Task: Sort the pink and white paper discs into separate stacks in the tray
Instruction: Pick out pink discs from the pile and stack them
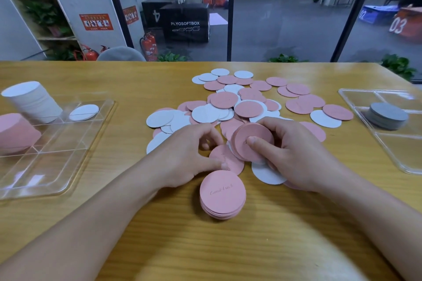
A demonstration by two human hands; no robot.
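R hand [294, 153] grip holds pink discs [252, 141]; L hand [185, 153] pinches pink disc [225, 162]. Box [186, 23] reads "PLYOSOFTBOX".

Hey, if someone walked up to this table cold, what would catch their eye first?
Probably the loose pile of pink and white discs spread across the middle of the table. Just in front, the right hand grips a bunch of pink discs while the left hand pinches one more beside a small pink stack.

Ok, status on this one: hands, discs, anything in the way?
Right hand grips pink discs. Left hand pinches one pink disc. Mixed pile unsorted. Nothing blocking.
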